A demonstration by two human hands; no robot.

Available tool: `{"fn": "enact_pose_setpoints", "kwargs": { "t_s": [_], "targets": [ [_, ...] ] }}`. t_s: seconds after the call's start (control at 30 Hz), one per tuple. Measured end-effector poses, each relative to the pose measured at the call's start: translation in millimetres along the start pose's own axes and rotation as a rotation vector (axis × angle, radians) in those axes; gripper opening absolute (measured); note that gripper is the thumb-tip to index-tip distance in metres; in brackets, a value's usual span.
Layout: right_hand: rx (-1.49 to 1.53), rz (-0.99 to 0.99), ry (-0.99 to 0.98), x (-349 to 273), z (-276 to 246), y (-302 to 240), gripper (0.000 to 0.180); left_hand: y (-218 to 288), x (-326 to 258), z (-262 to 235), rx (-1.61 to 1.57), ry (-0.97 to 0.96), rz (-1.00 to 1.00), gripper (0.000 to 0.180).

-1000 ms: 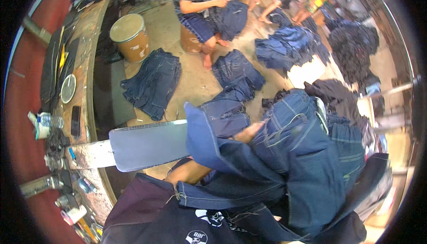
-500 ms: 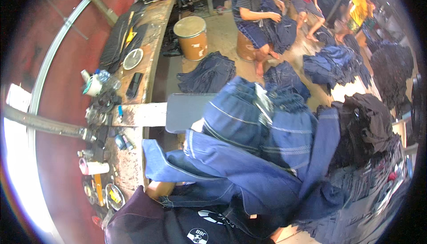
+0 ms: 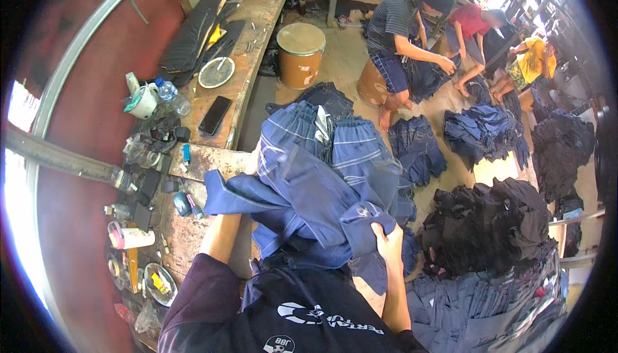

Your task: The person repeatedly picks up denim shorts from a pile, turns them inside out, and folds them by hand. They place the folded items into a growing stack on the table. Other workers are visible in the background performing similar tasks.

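A pair of blue denim pants (image 3: 315, 179) with a gathered elastic waist, pale stitching and a white label spreads out in front of me. My right hand (image 3: 387, 243) is closed on the edge of one leg at the near right, thumb on top of the cloth. From the lower left, my left forearm (image 3: 222, 237) reaches in beneath the other leg. Denim covers that hand, so its fingers are hidden.
Left of me, a worn wooden bench (image 3: 187, 224) carries a phone (image 3: 215, 116), a white tub (image 3: 140, 103) and a tumbler (image 3: 132, 236). Black garments (image 3: 489, 224) and dark denim (image 3: 483, 301) are heaped at right. Beyond a brown drum (image 3: 300, 57), co-workers sit handling garments.
The pants have shifted left and lower, with the waist now upright. My right hand has come into sight gripping a leg, and more of my left forearm shows.
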State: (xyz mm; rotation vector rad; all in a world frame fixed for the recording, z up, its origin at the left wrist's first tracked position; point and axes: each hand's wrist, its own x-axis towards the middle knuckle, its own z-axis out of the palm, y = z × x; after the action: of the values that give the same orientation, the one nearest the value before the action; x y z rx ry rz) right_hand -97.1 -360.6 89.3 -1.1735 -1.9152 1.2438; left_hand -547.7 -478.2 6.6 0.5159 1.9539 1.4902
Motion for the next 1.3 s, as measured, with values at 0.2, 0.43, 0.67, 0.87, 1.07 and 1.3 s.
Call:
{"fn": "enact_pose_setpoints", "kwargs": {
  "t_s": [0.2, 0.43, 0.67, 0.87, 1.07, 1.3],
  "targets": [
    [-0.247, 0.010, -0.025, -36, -14, -25, 0.086, -22, 42, 14, -0.155, -0.074, 0.099, 0.051],
    [-0.511, -0.329, -0.045, 8, 34, -156, 0.103, -1, 48, -13, 0.332, 0.083, 0.133, 0.051],
    [-0.365, -0.547, -0.236, 7, 84, -149, 0.058, -38, 25, -41, 0.314, -0.031, 0.289, 0.034],
    [-0.571, -0.312, -0.678, 41, 66, -132, 0.039, -71, -125, -110, 0.289, 0.023, -0.022, 0.032],
    [-0.187, -0.341, -1.104, 20, 17, -141, 0.063, -77, -294, -151, 0.597, -0.110, -0.461, 0.032],
    [-0.273, -0.488, -0.331, 68, 79, -127, 0.053, 73, -300, -95, 0.990, 0.076, -0.237, 0.033]
  ]
}}
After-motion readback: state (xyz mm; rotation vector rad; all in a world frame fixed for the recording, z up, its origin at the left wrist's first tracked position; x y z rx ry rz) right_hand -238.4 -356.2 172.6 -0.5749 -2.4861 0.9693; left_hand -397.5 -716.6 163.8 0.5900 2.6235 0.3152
